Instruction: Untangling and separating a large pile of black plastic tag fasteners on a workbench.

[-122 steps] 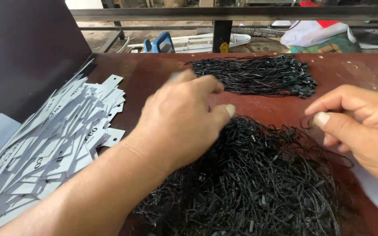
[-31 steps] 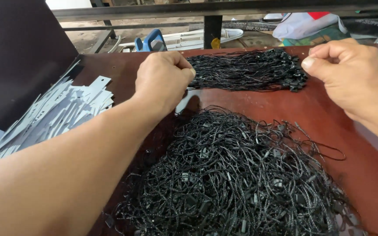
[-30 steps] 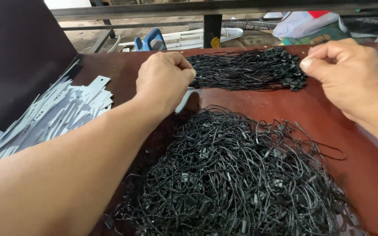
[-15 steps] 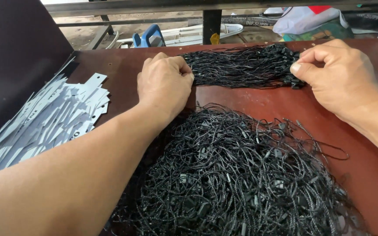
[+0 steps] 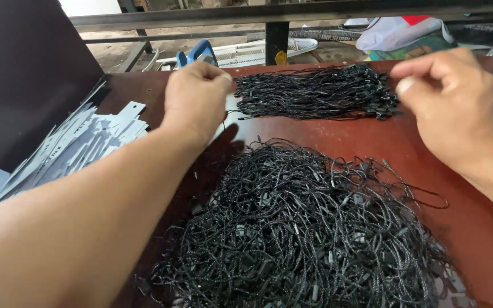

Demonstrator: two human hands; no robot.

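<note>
My left hand (image 5: 195,97) is closed at the left end of a neat bundle of black strings (image 5: 315,91) at the far side of the table. A thin black string hangs from its fingers, and a pale sliver shows beneath them. My right hand (image 5: 452,108) hovers at the bundle's right end with thumb and forefinger pinched; I see nothing between them. A large tangled heap of black strings with small clasps (image 5: 303,228) lies between my arms, nearer to me.
A spread of pale paper tags (image 5: 81,148) lies at the left on the reddish-brown table (image 5: 343,131). A dark board (image 5: 24,68) stands behind the tags. Beyond the far edge are a metal rail (image 5: 292,10), a blue object (image 5: 198,51) and a bag (image 5: 395,34).
Both hands have left the tangled heap and moved to the ends of the far bundle. In the last second they shifted only slightly.
</note>
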